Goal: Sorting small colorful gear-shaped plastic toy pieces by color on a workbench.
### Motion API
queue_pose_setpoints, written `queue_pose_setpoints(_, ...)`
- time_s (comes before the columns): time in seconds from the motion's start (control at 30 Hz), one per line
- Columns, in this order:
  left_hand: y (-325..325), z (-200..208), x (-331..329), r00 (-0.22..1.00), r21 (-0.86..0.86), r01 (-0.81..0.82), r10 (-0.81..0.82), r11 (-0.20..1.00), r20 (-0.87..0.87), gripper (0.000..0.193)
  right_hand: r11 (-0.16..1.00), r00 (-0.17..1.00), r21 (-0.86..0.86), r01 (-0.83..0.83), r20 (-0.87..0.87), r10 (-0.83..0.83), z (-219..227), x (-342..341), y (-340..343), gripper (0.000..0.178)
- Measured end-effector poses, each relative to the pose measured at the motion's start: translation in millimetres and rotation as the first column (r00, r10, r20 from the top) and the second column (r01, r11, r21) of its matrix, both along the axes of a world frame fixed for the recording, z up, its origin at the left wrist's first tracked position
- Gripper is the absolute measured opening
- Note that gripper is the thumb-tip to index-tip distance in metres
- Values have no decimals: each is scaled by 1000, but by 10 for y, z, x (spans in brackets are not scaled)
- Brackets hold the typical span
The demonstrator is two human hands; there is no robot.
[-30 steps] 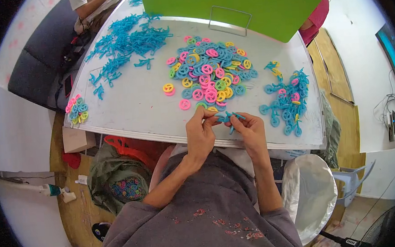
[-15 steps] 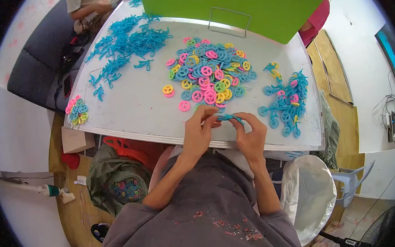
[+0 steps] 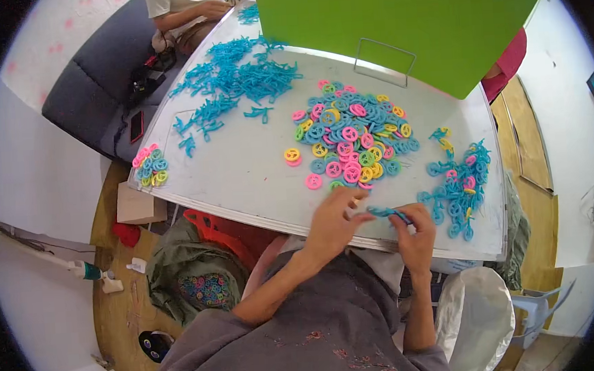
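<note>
Near the table's front edge, my right hand (image 3: 417, 236) pinches a blue plastic forked piece (image 3: 383, 211) between thumb and fingers. The piece points left, toward my other hand. My left hand (image 3: 334, 222) is beside it with thumb and fingers apart, just below the near edge of a heap of small plastic wheels (image 3: 350, 134) in blue, pink, yellow and green. To the right lies a pile of blue forked pieces with wheels on them (image 3: 466, 185). A large heap of blue forked pieces without wheels (image 3: 236, 73) spreads across the far left.
A green board (image 3: 396, 30) with a wire handle stands at the table's far side. A small cluster of wheels (image 3: 150, 166) sits at the left corner. Below are a sack of wheels (image 3: 208, 289) and a white sack (image 3: 475, 317). Another person (image 3: 188, 12) sits far left.
My left hand has come off the blue forked piece and spread its fingers toward the wheels. The right hand keeps the piece. The whole view has shifted, with the table sitting further right and lower.
</note>
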State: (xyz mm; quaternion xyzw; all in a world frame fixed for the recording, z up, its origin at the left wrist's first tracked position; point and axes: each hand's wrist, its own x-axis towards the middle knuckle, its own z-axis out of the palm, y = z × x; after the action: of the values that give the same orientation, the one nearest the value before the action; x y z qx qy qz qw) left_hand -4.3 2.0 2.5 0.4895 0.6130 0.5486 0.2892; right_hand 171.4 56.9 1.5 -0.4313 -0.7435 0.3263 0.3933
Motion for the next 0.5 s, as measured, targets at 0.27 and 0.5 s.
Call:
queue_pose_setpoints(0.27,360,-70,-1410,567,270,-464,517,844,-641,25,891,905,-166,424,36,-424,-24,342,275,38)
queue_pose_setpoints(0.5,689,-206,-2118,493,186,-418,394,889,-775,22,841,851,140,523,-46,-523,-203,373,237,32)
